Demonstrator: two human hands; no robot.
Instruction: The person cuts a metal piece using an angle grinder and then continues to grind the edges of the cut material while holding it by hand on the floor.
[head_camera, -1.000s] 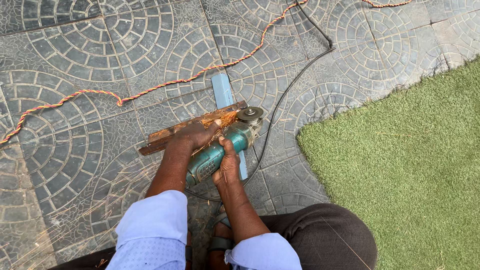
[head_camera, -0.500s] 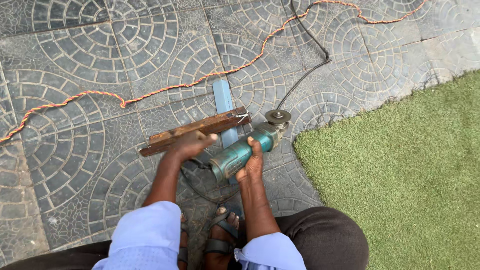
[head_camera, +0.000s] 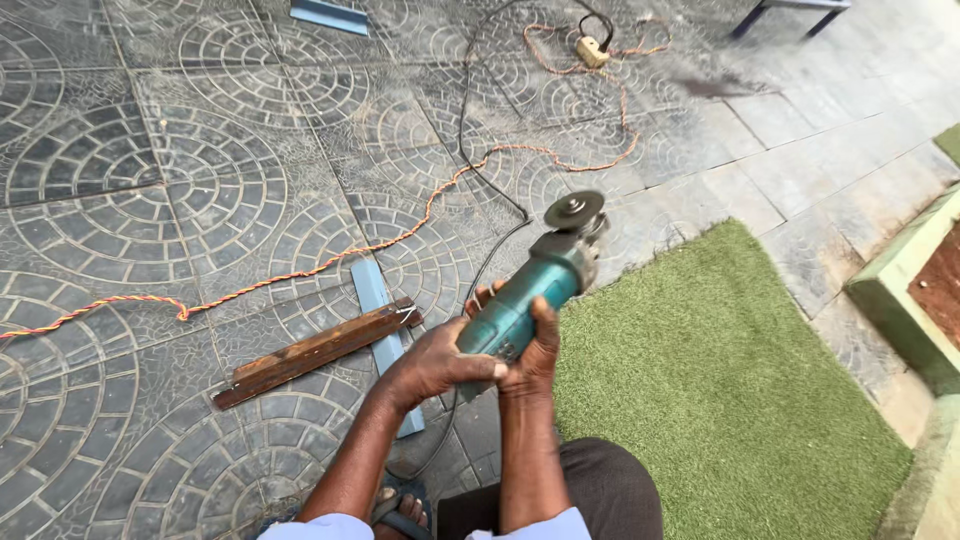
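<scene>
I hold a teal angle grinder (head_camera: 540, 285) in both hands, lifted off the ground with its cutting disc (head_camera: 574, 209) pointing up and away from me. My left hand (head_camera: 437, 362) wraps the rear of the body from below. My right hand (head_camera: 530, 352) grips it from the right side. Its black power cord (head_camera: 487, 190) trails across the paving. To the left of my hands, a rusty brown metal bar (head_camera: 318, 351) lies across a pale blue metal strip (head_camera: 384, 322) on the patterned stone floor.
An orange twisted cable (head_camera: 330, 262) snakes across the pavers to an extension socket (head_camera: 592, 50) at the top. A green artificial grass mat (head_camera: 720, 390) lies to the right, beside a green planter edge (head_camera: 900, 290). Another blue metal piece (head_camera: 328, 14) lies far ahead.
The grinder has been lifted off the bar and swung up to the right. My left hand left the bar and took hold of the grinder. The camera view tilted up and forward.
</scene>
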